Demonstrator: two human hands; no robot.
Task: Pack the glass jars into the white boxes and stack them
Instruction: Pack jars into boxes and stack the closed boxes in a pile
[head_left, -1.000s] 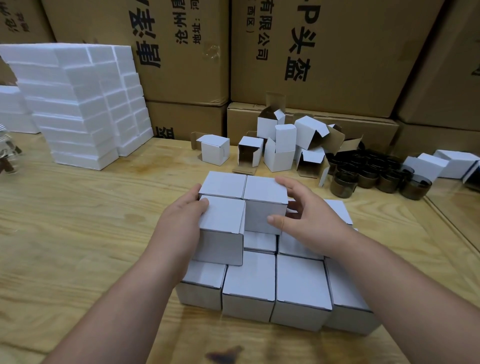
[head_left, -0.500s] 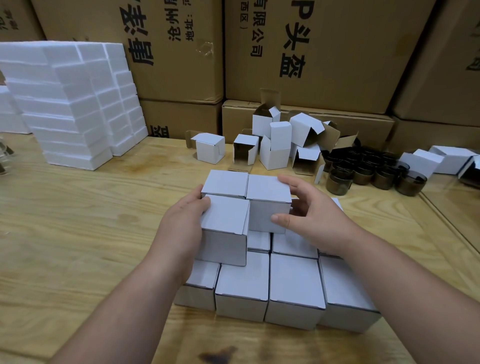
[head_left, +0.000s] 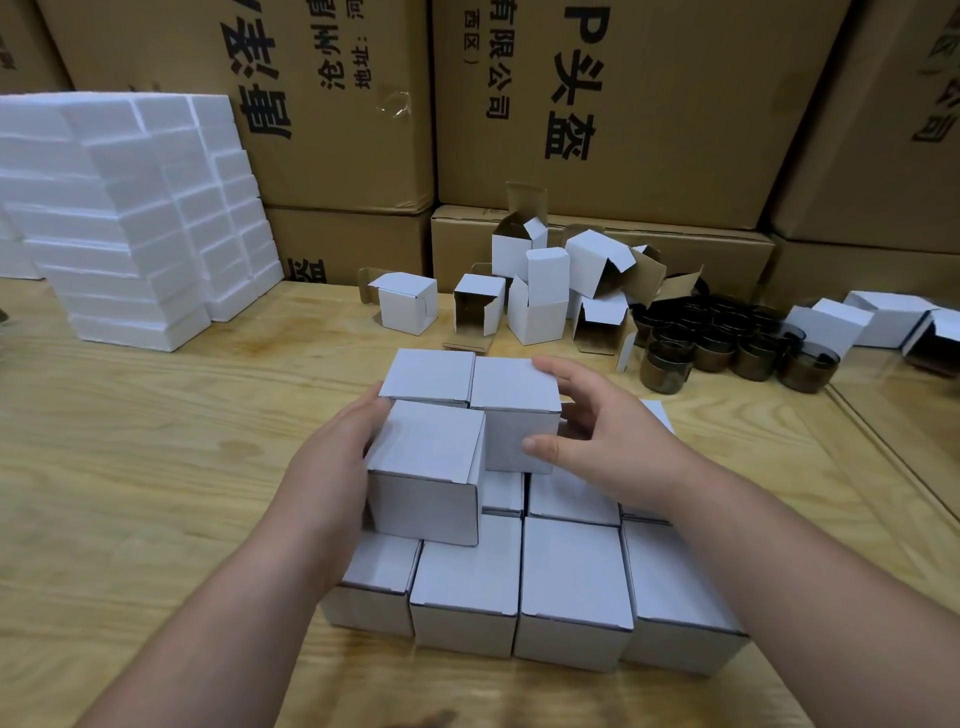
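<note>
While the head cam looks down at the bench, I've got both hands on the top layer of the box stack (head_left: 519, 571). Left hand (head_left: 332, 473) is wrapped round the left side of the front upper box (head_left: 426, 467), fingers curled onto its far edge, so it's gripping that one. The box sits a bit skewed on the bottom row, matte white card w/ crisp folded edges. Right hand (head_left: 608, 441) pinches the back right upper box (head_left: 514, 410): thumb on the near face, fingers over the far top corner. A third upper box (head_left: 431, 374) sits just beside it on the left, touching.

Bottom row is four closed white cubes side by side in front, more behind, on the pale plywood table (head_left: 156, 467) w/ visible grain.

Glass jars (head_left: 727, 338), short, round, smoky dark glass, are clustered at the back right, well apart from the stack. Next to them on the left is a heap of open white boxes (head_left: 535, 296), brown inside, flaps up. Grainy styrofoam slabs (head_left: 119, 218) are stacked far left, and big brown cartons (head_left: 623, 104) w/ black print stand behind everything.
</note>
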